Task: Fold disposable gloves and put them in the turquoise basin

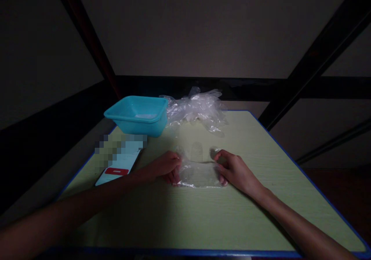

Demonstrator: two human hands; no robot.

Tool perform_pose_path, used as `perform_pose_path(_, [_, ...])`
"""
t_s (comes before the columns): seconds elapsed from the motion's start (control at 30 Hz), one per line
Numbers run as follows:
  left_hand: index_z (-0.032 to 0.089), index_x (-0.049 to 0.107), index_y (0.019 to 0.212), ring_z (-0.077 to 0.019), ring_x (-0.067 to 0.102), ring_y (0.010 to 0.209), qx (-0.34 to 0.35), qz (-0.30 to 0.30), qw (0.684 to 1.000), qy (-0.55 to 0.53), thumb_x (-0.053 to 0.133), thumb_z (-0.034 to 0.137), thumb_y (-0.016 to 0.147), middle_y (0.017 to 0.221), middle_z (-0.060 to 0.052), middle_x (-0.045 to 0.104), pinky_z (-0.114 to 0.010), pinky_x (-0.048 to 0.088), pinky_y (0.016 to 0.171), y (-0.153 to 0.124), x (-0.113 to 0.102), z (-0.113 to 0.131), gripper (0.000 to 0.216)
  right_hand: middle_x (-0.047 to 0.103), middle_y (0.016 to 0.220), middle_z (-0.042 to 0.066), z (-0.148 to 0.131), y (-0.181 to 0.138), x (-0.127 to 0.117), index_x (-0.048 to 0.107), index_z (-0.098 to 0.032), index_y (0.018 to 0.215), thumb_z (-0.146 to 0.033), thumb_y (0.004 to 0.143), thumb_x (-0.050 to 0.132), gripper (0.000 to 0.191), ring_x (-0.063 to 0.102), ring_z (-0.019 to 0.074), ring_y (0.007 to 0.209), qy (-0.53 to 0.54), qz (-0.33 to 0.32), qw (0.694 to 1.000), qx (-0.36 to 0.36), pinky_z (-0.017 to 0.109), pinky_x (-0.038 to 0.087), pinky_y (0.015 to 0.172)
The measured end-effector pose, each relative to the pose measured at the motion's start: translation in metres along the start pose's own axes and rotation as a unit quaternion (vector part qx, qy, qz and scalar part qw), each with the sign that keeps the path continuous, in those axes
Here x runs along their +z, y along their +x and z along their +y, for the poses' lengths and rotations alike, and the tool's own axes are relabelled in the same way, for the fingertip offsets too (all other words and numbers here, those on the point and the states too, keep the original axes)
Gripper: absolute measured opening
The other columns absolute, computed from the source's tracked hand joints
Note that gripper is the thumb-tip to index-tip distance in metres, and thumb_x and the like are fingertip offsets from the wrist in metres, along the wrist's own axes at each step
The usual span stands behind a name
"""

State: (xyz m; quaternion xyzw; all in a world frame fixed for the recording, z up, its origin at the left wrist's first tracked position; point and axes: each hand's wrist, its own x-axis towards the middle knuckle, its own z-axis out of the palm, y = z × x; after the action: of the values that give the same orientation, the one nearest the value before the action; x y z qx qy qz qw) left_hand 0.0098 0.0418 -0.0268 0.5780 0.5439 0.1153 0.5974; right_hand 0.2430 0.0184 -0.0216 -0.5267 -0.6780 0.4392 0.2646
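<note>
A thin, see-through disposable plastic glove [200,176] lies on the table in front of me, with rounded finger-like tabs along its far side. A crosswise fold or edge shows over its middle. My left hand [169,168] pinches its left edge, fingers closed. At the right edge, my right hand [233,171] grips it between curled fingers and thumb. Just beyond is a loose, crumpled heap of similar clear plastic gloves [199,107]. Being transparent, the held glove's exact outline is hard to make out.
A turquoise plastic basin [139,124] stands at the table's far left, something pale inside it. Nearer, a phone [124,161] with a lit screen lies left of my left hand, partly pixelated. The pale table [261,221] has a blue rim. A dim wall rises behind.
</note>
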Motion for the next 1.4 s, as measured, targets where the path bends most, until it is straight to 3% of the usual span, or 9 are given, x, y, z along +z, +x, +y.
perform_pose_path(0.2, [0.017,0.041,0.052,-0.0098,0.054,0.036,-0.021,0.018,1.0,0.011,0.047,0.052,0.076,0.04,0.0,0.057,-0.018,0.038,0.038,-0.001,0.003,0.006,0.043,0.056,0.043,-0.007,0.0,0.0,0.0,0.04,-0.022,0.085,-0.026,0.078,0.045,0.01,0.056,0.0151,0.035,0.002,0.004,1.0,0.003,0.023,0.041,0.036])
perform_pose_path(0.33, [0.019,0.04,0.064,-0.0112,0.057,0.039,-0.038,0.016,0.999,-0.01,0.051,0.048,0.075,0.045,0.002,0.061,-0.018,0.038,0.039,-0.006,0.002,0.01,0.034,0.056,0.044,-0.007,-0.001,-0.001,-0.001,0.037,-0.022,0.086,-0.032,0.078,0.047,0.016,0.055,0.0139,0.035,0.026,0.001,1.0,0.0,0.023,0.041,0.037])
perform_pose_path(0.5, [0.02,0.039,0.079,-0.0134,0.062,0.05,-0.003,0.056,0.997,-0.057,0.063,0.039,0.065,0.056,0.004,0.064,-0.02,0.041,0.045,-0.02,-0.005,0.004,0.033,0.056,0.045,-0.008,-0.002,-0.002,-0.003,0.035,-0.022,0.09,-0.038,0.074,0.053,0.028,0.054,0.0139,0.036,0.082,-0.018,0.996,0.021,0.024,0.041,0.038])
perform_pose_path(0.77, [0.019,0.039,0.094,-0.0151,0.062,0.061,0.035,0.039,0.995,-0.09,0.069,0.027,0.053,0.066,0.002,0.065,-0.02,0.041,0.048,-0.029,-0.005,-0.002,0.051,0.056,0.046,-0.008,-0.004,-0.004,-0.002,0.037,-0.021,0.093,-0.038,0.072,0.057,0.034,0.054,0.013,0.038,0.073,-0.021,0.997,0.014,0.025,0.043,0.041])
perform_pose_path(1.0, [0.017,0.043,0.091,-0.0151,0.059,0.055,0.032,0.047,0.996,-0.064,0.068,0.022,0.05,0.064,0.002,0.061,-0.018,0.038,0.04,-0.02,0.004,0.001,0.048,0.055,0.047,-0.008,0.002,-0.003,-0.002,0.039,-0.02,0.097,-0.04,0.073,0.055,0.034,0.053,0.0126,0.038,0.05,-0.022,0.998,-0.003,0.026,0.042,0.041])
perform_pose_path(1.23, [0.016,0.045,0.079,-0.0145,0.062,0.06,0.063,0.009,0.998,-0.027,0.063,0.018,0.055,0.075,-0.001,0.06,-0.016,0.039,0.039,-0.023,0.007,0.005,0.031,0.055,0.049,-0.007,0.002,-0.004,-0.003,0.039,-0.019,0.099,-0.04,0.074,0.053,0.036,0.054,0.0133,0.04,0.049,-0.029,0.998,-0.002,0.026,0.043,0.043])
perform_pose_path(1.4, [0.018,0.042,0.089,-0.0146,0.065,0.066,0.094,0.002,0.995,-0.03,0.059,0.02,0.062,0.088,-0.004,0.06,-0.014,0.037,0.038,-0.026,0.008,0.0,0.032,0.053,0.047,-0.008,0.001,-0.005,-0.003,0.04,-0.019,0.1,-0.038,0.074,0.054,0.035,0.053,0.013,0.039,0.05,-0.033,0.998,-0.006,0.025,0.041,0.043])
